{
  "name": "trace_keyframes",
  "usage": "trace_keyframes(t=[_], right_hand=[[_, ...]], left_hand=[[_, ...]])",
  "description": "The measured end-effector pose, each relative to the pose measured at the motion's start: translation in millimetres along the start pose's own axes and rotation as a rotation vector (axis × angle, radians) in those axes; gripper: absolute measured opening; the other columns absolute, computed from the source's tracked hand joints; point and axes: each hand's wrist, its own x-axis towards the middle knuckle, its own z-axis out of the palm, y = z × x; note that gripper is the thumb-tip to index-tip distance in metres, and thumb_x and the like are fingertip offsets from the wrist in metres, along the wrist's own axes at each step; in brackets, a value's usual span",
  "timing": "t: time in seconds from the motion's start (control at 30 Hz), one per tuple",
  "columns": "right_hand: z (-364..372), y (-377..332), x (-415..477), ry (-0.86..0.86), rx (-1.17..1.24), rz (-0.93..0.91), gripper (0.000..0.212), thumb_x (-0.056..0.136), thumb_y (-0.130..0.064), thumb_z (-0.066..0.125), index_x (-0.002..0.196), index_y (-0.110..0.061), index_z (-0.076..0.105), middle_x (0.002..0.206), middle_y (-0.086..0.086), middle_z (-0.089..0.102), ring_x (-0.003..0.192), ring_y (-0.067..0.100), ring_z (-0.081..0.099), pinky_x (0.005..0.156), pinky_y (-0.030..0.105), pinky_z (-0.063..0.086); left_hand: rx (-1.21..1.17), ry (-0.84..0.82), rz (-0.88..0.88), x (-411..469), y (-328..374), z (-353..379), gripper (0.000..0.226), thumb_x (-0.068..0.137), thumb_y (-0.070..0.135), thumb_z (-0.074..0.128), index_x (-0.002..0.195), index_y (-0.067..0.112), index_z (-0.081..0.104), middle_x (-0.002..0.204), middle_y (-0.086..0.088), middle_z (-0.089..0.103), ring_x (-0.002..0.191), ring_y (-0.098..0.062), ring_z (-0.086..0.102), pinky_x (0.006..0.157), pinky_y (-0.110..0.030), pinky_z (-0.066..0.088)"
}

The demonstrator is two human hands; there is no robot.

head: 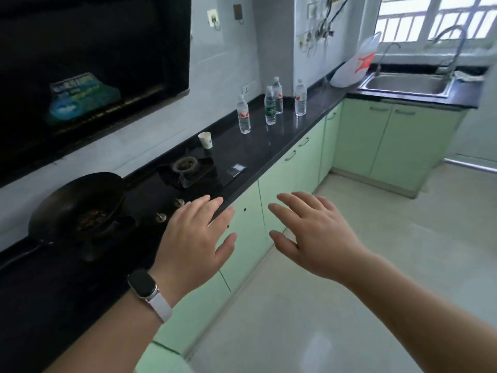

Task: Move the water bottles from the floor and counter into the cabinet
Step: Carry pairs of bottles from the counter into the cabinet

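Note:
Several clear water bottles stand upright on the black counter (269, 146) ahead: one with a red label (243, 114) nearest, a green-labelled one (270, 105), one behind it (278, 96), and a red-labelled one (300, 98) furthest right. Pale green cabinet doors (293, 168) run below the counter, all closed. My left hand (193, 238), with a watch on its wrist, is spread open in front of the stove's edge. My right hand (312, 232) is spread open beside it, over the floor. Both hands hold nothing and are far from the bottles.
A dark wok (80, 208) sits on the stove at the left, with a burner (185, 164) and a paper cup (205, 140) further along. A range hood (88, 63) hangs above. A sink (406, 84), a tap and a white plastic bag (355, 63) occupy the far corner. Pale tiled floor (376, 251) lies to the right.

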Motion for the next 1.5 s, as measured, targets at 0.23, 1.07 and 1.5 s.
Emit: trace_keyframes(t=[0.23,1.07,1.5], right_hand=[[-16,64,12,0.016,-0.102,0.097,0.051,0.092,-0.052,0.042,0.129,-0.02,0.059,0.131,0.003,0.059,0.122,0.029,0.053,0.099,0.043,0.041],[76,240,247,-0.062,-0.255,0.208,0.053,0.092,-0.054,0.042,0.131,-0.022,0.058,0.133,0.004,0.058,0.123,0.028,0.053,0.101,0.041,0.041],[132,393,342,-0.064,-0.112,0.039,0.053,0.092,-0.052,0.044,0.131,-0.02,0.058,0.134,0.007,0.058,0.123,0.03,0.053,0.1,0.045,0.044]], left_hand=[[-0.075,0.072,0.091,67,14,52,0.044,0.095,0.04,0.054,0.123,0.01,0.069,0.125,-0.016,0.068,0.12,-0.039,0.061,0.096,-0.055,0.051],[-0.22,0.092,0.143,326,-96,264,0.048,0.094,0.042,0.052,0.128,0.011,0.069,0.127,-0.017,0.068,0.121,-0.04,0.062,0.1,-0.058,0.049],[-0.056,-0.027,0.017,430,-86,340,0.048,0.094,0.041,0.053,0.128,0.012,0.07,0.126,-0.016,0.068,0.121,-0.039,0.062,0.099,-0.056,0.049]])
